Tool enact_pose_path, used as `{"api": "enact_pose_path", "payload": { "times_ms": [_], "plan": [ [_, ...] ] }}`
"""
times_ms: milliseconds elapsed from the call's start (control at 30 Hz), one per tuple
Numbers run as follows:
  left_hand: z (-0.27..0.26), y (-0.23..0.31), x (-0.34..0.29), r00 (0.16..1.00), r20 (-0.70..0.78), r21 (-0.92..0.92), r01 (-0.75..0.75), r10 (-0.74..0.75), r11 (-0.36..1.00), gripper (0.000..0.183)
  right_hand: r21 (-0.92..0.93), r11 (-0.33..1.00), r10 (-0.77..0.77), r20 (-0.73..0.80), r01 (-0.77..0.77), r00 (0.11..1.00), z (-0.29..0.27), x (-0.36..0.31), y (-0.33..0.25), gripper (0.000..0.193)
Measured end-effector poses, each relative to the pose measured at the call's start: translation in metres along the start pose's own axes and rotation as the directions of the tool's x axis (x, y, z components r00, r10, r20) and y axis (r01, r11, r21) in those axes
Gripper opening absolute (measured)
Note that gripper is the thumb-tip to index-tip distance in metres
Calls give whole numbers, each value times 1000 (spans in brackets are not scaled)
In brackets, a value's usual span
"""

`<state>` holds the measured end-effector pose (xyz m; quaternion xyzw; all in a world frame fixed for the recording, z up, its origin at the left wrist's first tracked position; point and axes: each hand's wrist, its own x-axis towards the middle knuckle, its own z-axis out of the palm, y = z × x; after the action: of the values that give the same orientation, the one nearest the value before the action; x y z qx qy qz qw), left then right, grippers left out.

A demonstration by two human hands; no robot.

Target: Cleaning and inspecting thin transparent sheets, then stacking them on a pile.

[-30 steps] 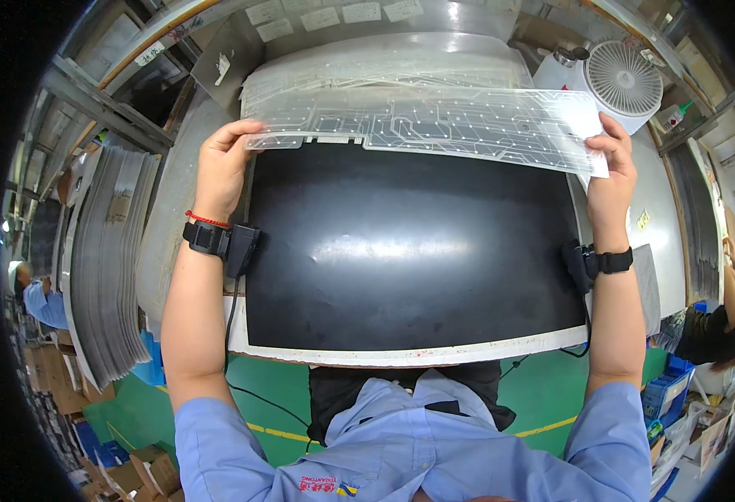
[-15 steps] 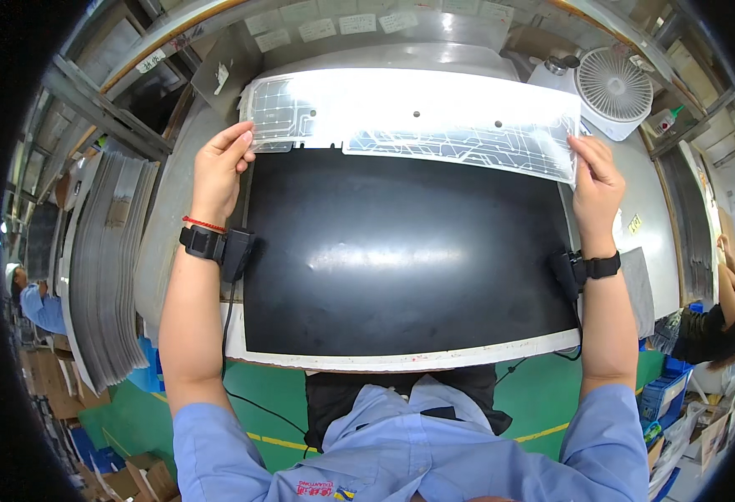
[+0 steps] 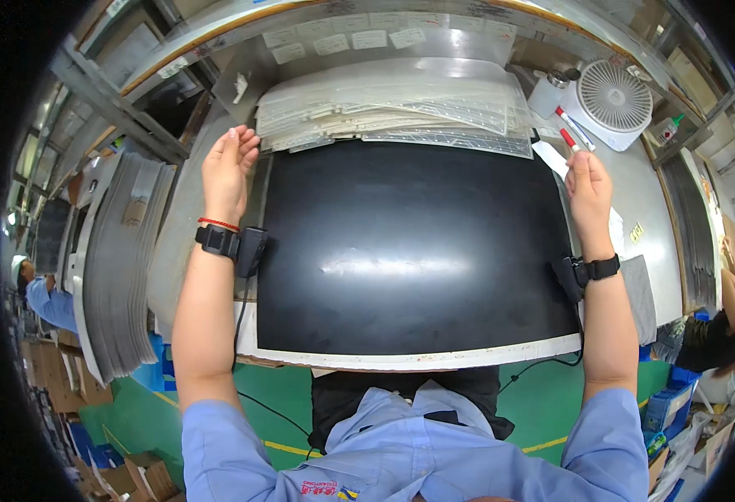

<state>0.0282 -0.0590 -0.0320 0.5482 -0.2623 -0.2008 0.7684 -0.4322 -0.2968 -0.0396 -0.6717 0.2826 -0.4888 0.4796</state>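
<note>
My left hand (image 3: 230, 171) hovers beside the left end of a pile of clear printed plastic sheets (image 3: 384, 100), its fingers loosely bent and holding nothing. My right hand (image 3: 590, 186) is past the pile's right end, thumb and fingers curled together beside a red-capped marker (image 3: 569, 139). Whether anything is between those fingertips cannot be made out. The sheets carry pale line patterns and lie unevenly along the far edge of a black mat (image 3: 409, 251). A second marker (image 3: 575, 125) and a white strip (image 3: 551, 159) lie close to my right hand.
A white fan (image 3: 614, 96) and a bottle (image 3: 549, 92) stand at the back right, with a green-capped bottle (image 3: 670, 128) farther right. Tall stacks of grey sheets (image 3: 125, 268) flank the bench on the left. One person (image 3: 49, 301) is at far left, another (image 3: 714, 335) at far right.
The clear printed sheet that both hands held up is out of their grip; the pile, markers and white strip now show. My left hand has shifted slightly right, and my right hand slightly nearer me.
</note>
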Motion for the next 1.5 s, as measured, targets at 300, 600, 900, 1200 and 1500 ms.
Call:
{"api": "enact_pose_path", "payload": {
  "times_ms": [300, 600, 900, 1200, 1500],
  "plan": [
    [-12, 102, -32, 895, 233, 41, -401, 381, 915, 36, -29, 980, 201, 114, -199, 973, -20, 10, 41, 28],
    [-180, 196, -211, 412, -511, 627, -421, 754, 655, 38, -225, 954, 219, 79, -197, 973, -13, 7, 30, 26],
    [-349, 175, -237, 706, -707, -170, -240, 52, 956, 75, -234, 969, 123, 164, -83, 979, -16, 24, 46, 21],
    [-256, 271, -171, 858, -5, 986, -83, 513, 148, 85, -289, 953, 148, 166, -95, 975, -24, 16, 44, 16],
    [-251, 265, -22, 945, -234, 954, 177, -229, -244, 123, -285, 954, 149, 183, -92, 972, -25, 10, 41, 15]
  ]
}}
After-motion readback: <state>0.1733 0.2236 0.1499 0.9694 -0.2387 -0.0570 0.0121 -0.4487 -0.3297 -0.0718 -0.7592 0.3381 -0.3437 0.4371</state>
